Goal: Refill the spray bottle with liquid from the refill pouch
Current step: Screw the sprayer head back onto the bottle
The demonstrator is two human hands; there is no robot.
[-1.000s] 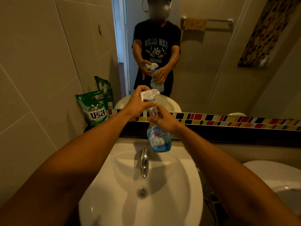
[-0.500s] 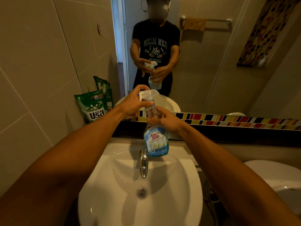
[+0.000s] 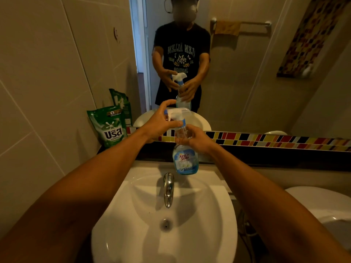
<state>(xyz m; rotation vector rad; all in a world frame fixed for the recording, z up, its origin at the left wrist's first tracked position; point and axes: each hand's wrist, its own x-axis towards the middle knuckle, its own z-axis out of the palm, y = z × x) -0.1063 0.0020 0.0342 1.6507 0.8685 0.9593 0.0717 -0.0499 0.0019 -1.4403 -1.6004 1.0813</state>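
Above the white ceramic basin [image 3: 209, 234], the right hand [image 3: 197, 140] wraps its grip around the neck of the clear plastic spray bottle with a blue label [image 3: 185, 160], held upright over the chrome tap [image 3: 168, 188]. The left hand [image 3: 157, 126] closes its grip on the white trigger head [image 3: 175, 113]. The green refill pouch [image 3: 108, 126] leans against the tiled wall on the dark bench [image 3: 284, 154] at left, well apart.

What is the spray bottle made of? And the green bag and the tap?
Spray bottle: probably clear plastic, since you see through its neck. Green bag: likely soft plastic film, crinkled and glossy. Tap: looks like shiny chromed metal, with bright reflections.
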